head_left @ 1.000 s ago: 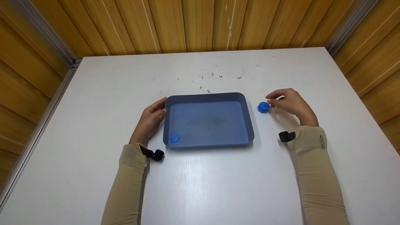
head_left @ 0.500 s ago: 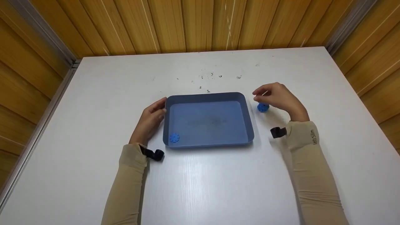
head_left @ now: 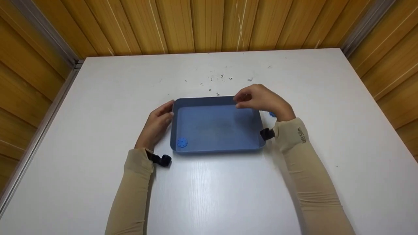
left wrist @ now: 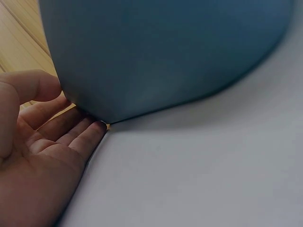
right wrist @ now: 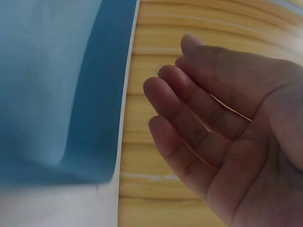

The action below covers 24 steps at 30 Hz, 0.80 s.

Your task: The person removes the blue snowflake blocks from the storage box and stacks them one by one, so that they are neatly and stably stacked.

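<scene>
A shallow blue-grey tray (head_left: pixel 214 143) rests on the white table. My left hand (head_left: pixel 156 125) steadies its left wall from outside; in the left wrist view the thumb and fingertips touch the outer wall (left wrist: pixel 156 56). Over the tray's far right corner is my right hand (head_left: pixel 261 99), its fingers loosely bent and nothing seen between them in the right wrist view. A blue notched disc (head_left: pixel 182 142) lies flat in the tray's near left corner. Right of the tray, blue notched discs in a small pile (head_left: pixel 272 114) are mostly hidden behind my right wrist.
The white table (head_left: pixel 209 189) extends around the tray, with small dark marks (head_left: pixel 222 77) beyond its far side. Yellow wood-look panels (head_left: pixel 205 26) stand behind the table. A small black camera (head_left: pixel 267 133) on my right wrist overlaps the tray's right edge.
My right hand has left the blue disc pile and moved left over the tray, its wrist now covering most of the pile. The left hand and tray have stayed in place.
</scene>
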Each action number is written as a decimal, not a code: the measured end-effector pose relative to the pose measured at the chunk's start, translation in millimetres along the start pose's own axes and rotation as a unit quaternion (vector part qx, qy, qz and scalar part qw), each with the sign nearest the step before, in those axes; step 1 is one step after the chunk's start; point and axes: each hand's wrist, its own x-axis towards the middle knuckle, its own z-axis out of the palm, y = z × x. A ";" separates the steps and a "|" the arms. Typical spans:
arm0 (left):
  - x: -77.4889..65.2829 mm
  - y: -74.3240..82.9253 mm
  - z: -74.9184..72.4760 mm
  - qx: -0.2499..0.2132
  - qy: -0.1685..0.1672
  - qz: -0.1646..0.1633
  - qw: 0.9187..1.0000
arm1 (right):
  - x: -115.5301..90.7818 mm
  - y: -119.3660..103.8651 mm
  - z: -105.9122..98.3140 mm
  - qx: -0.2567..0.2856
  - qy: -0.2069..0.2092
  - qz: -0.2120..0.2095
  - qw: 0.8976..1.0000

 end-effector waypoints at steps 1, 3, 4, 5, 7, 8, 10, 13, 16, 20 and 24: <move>-0.1 0.1 0.3 -0.004 -0.001 0.002 1.000 | 3.2 -4.4 2.9 -0.002 -0.009 -0.007 1.000; 0.0 0.0 0.7 -0.011 -0.003 0.006 1.000 | 9.3 -12.1 9.0 0.000 -0.028 -0.019 0.999; 0.0 -0.1 0.8 -0.015 -0.005 0.008 1.000 | 12.7 -15.7 12.7 -0.002 -0.037 -0.026 0.999; 0.0 -0.4 0.7 -0.020 -0.005 0.009 1.000 | 16.6 -18.7 16.5 -0.002 -0.046 -0.032 0.998; 0.2 -1.0 0.7 -0.027 -0.007 0.010 1.000 | 23.3 -24.7 24.5 -0.005 -0.062 -0.041 0.997; 0.2 -1.1 0.7 -0.025 -0.006 0.008 1.000 | 26.5 -27.4 28.8 -0.007 -0.070 -0.047 0.996; 0.2 -1.2 0.9 -0.026 -0.004 0.004 1.000 | 32.7 -33.4 37.7 -0.014 -0.085 -0.060 0.994; 0.1 -0.5 1.0 -0.027 -0.001 -0.002 1.000 | 40.4 -43.2 50.0 -0.015 -0.109 -0.077 0.991; -0.2 0.3 1.2 -0.027 0.001 -0.005 1.000 | 48.5 -52.7 61.1 -0.017 -0.132 -0.088 0.987; 0.1 1.5 1.2 -0.021 0.002 -0.011 1.000 | 58.2 -62.4 73.6 -0.021 -0.161 -0.092 0.982; -0.2 3.1 1.2 -0.017 -0.001 -0.008 1.000 | 64.9 -68.9 83.0 -0.022 -0.188 -0.096 0.977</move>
